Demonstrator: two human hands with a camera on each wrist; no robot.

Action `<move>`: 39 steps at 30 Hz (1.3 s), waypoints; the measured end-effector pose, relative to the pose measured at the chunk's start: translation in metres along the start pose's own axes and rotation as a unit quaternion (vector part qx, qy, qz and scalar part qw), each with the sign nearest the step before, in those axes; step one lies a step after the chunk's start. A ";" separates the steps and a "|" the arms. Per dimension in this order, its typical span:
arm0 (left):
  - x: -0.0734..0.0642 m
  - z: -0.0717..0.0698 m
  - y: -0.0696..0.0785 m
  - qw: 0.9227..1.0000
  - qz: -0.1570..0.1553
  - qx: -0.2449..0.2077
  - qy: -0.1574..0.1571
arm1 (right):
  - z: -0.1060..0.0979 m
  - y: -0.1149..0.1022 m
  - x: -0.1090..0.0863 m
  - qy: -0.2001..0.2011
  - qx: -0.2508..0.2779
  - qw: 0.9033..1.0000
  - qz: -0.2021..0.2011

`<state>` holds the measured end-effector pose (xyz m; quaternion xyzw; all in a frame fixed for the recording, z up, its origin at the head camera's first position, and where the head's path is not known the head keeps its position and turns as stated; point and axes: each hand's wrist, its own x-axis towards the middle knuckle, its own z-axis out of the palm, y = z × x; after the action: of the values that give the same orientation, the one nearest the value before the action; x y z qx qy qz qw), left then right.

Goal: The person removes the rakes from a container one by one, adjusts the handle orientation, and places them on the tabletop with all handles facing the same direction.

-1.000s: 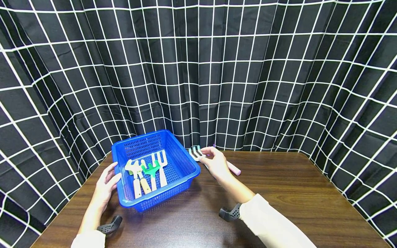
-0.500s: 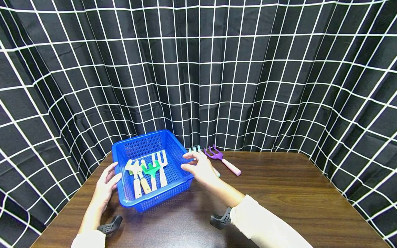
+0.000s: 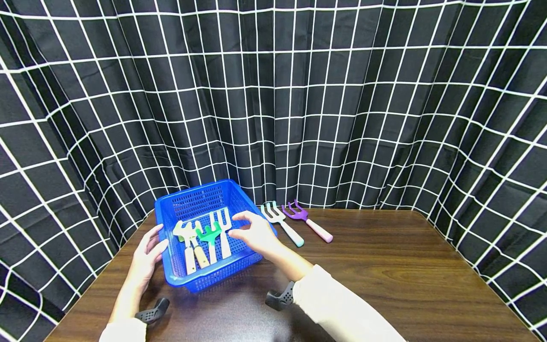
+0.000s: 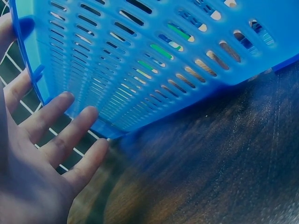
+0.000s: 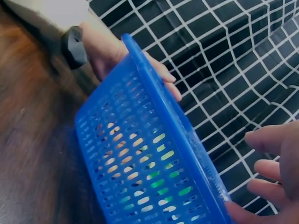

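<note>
A blue plastic basket (image 3: 252,256) with perforated walls stands on the table at centre left. My left hand (image 3: 147,254) holds its left rim, thumb and index finger over the edge; in the left wrist view the other fingers spread loosely outside the wall. My right hand (image 3: 255,232) hovers over the basket's right side, thumb and fingers apart around nothing. Left of its fingertips lies a white hand fork (image 3: 224,235) inside the basket. Beside that are a green-headed hand rake (image 3: 209,233) and two pale-headed tools, one with a wooden handle (image 3: 200,256).
Right of the basket, a white hand fork with a mint handle end (image 3: 287,229) lies on the brown wooden table (image 3: 384,266). Next to it is a purple hand fork (image 3: 308,222) with a pink handle. A black curtain (image 3: 325,118) with white grid lines hangs behind.
My right hand has left the white fork with the mint handle end on the table and moved left over the basket. The left hand stays at the rim.
</note>
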<state>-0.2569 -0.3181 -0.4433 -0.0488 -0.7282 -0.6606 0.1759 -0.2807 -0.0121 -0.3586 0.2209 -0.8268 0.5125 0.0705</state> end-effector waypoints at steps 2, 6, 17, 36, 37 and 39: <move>0.000 0.000 0.000 1.000 0.000 -0.007 0.000 | 0.004 0.001 0.004 -0.005 -0.024 1.000 0.004; 0.001 -0.001 0.000 1.000 0.000 -0.003 0.001 | 0.009 0.002 0.013 -0.029 -0.084 0.996 -0.002; 0.000 -0.002 -0.001 1.000 -0.009 0.021 0.008 | 0.015 0.008 0.036 -0.174 -0.080 0.981 0.006; 0.001 0.000 -0.004 1.000 -0.004 0.019 0.008 | 0.030 0.016 0.049 -0.382 -0.157 0.909 0.051; 0.001 0.000 -0.004 1.000 -0.004 0.019 0.009 | 0.030 0.017 0.049 -0.385 -0.158 0.908 0.051; 0.001 0.001 -0.003 1.000 -0.003 0.022 0.010 | 0.031 0.018 0.049 -0.384 -0.163 0.907 0.050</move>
<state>-0.2589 -0.3179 -0.4463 -0.0361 -0.7411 -0.6452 0.1824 -0.3288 -0.0473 -0.3707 0.3440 -0.8722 0.2485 -0.2433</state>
